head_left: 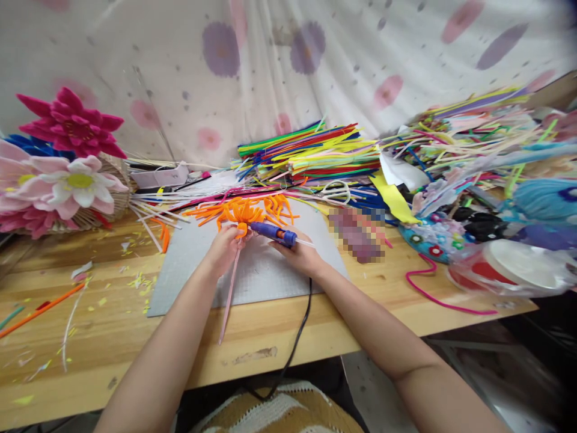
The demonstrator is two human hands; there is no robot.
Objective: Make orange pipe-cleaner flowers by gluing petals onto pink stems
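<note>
My left hand (224,248) is closed around the base of an orange pipe-cleaner flower (243,212), whose thin pink stem (229,294) runs back toward me across a grey cutting mat (189,264). My right hand (301,255) grips a blue hot glue gun (273,234), its nozzle pointed left at the flower's base right by my left fingers. The gun's black cord (297,337) trails off the table's near edge.
A stack of coloured pipe cleaners (311,153) lies behind the mat, with white-handled scissors (336,192) beside it. Finished pink and magenta flowers (63,162) sit in a basket at left. Yarn, felt pieces and a plastic-wrapped reel (509,264) crowd the right. Scraps litter the wooden table (112,337).
</note>
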